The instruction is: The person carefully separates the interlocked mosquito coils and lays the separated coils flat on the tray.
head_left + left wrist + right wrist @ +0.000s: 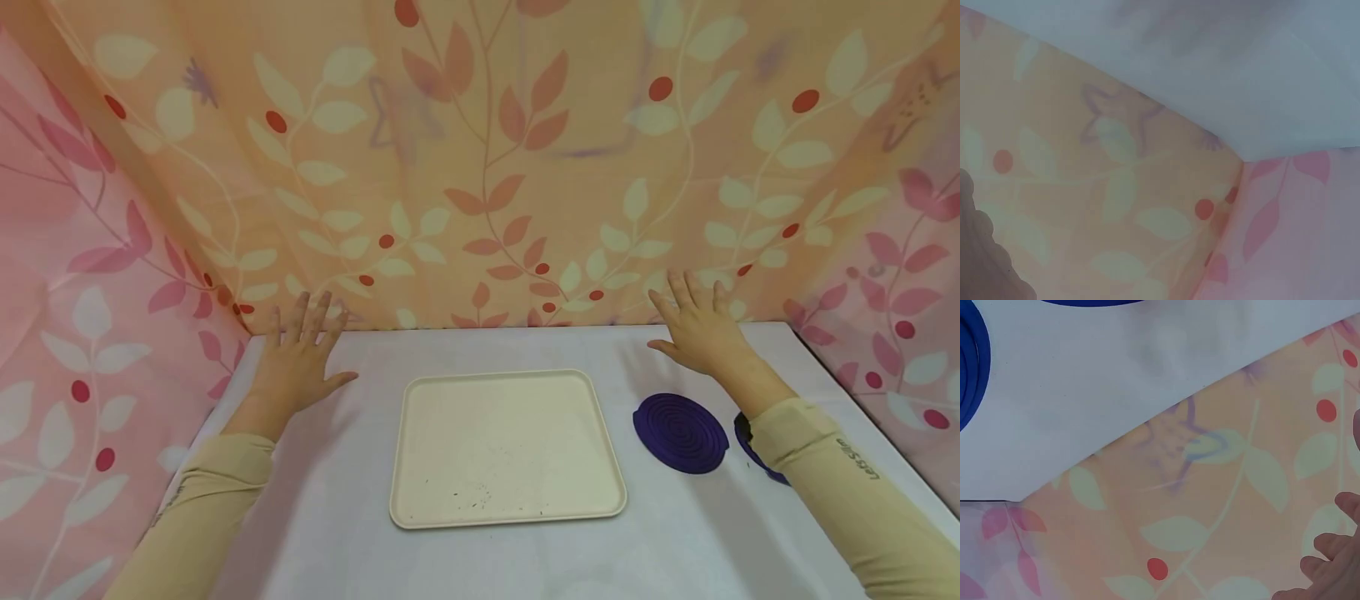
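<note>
Both hands are held up over the far part of the table with fingers spread and nothing in them. My left hand (296, 367) is left of a cream rectangular tray (510, 433), its thumb pointing toward the tray. Beyond the tray's right side is my right hand (701, 333), nearest to a dark purple round mat with concentric rings (681, 433). A second purple round piece (759, 454), with something black at its edge, is mostly hidden under the right forearm. Small dark specks lie on the tray's near part. Only fingertips of each hand show in the wrist views.
The white table (510, 567) ends at an orange leaf-patterned curtain (480, 167) behind, with pink patterned curtains (60, 333) on both sides. In the right wrist view, a blue ringed disc (972, 369) shows at the left edge and another blue rim (1094, 302) at the top.
</note>
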{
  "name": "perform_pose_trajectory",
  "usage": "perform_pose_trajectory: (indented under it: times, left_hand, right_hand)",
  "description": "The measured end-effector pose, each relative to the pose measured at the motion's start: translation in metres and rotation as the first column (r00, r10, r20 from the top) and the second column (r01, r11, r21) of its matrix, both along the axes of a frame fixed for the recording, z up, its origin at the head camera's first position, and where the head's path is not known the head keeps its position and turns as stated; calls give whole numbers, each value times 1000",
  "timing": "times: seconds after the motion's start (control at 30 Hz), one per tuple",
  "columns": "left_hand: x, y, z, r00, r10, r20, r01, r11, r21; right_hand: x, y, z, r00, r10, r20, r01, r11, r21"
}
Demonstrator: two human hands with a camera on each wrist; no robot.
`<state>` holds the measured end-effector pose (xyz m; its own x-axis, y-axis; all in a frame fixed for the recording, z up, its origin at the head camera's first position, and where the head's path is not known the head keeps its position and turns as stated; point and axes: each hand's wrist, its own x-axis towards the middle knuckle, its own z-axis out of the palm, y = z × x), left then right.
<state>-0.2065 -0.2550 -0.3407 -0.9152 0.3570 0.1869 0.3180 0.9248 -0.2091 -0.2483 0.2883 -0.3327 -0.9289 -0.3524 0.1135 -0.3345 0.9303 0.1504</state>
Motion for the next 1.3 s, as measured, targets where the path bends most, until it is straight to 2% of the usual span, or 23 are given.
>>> perform_pose_trajectory:
  times: [0.1,0.23,0.4,0.5,0.6,0.73,0.83,0.97,1.03,1.1,1.23,1.3]
  left_hand:
    - [-2,5,-2,1000,4,11,-4,1000,7]
    - [-6,17,-10,1000,-3,12,2,1000,26]
    - [-3,49,-21,998,-60,17,58,991,119]
    - [4,77,-27,993,-114,17,108,969,221]
    - [14,107,-35,985,-170,6,158,925,345]
    - [32,149,-42,974,-226,5,189,827,529]
    - [48,176,-47,962,-272,25,193,742,642]
    - [65,205,-52,935,-348,65,179,624,761]
    - [71,218,-55,919,-385,87,151,547,824]
    - [75,231,-60,902,-419,109,108,460,881]
    - [83,258,-73,851,-497,171,-34,271,962]
    - [86,274,-80,826,-523,209,-122,196,973]
  right_hand:
    - [2,4,-3,1000,-2,-5,2,1000,-13]
    - [5,12,-7,999,8,-42,-12,993,-114]
    - [14,21,-11,994,14,-110,-49,945,-324]
    - [23,23,-14,997,-13,-72,-19,901,-434]
    - [34,23,-16,999,-25,-35,3,858,-513]
    - [48,24,-22,999,-39,-38,9,809,-588]
    - [59,25,-28,997,-80,-23,47,766,-641]
    - [70,28,-36,992,-122,18,100,714,-693]
    - [75,30,-40,991,-134,30,115,692,-713]
    - [80,32,-43,988,-150,38,131,676,-725]
    - [88,38,-48,983,-170,73,167,645,-745]
    - [91,40,-52,978,-178,108,198,631,-750]
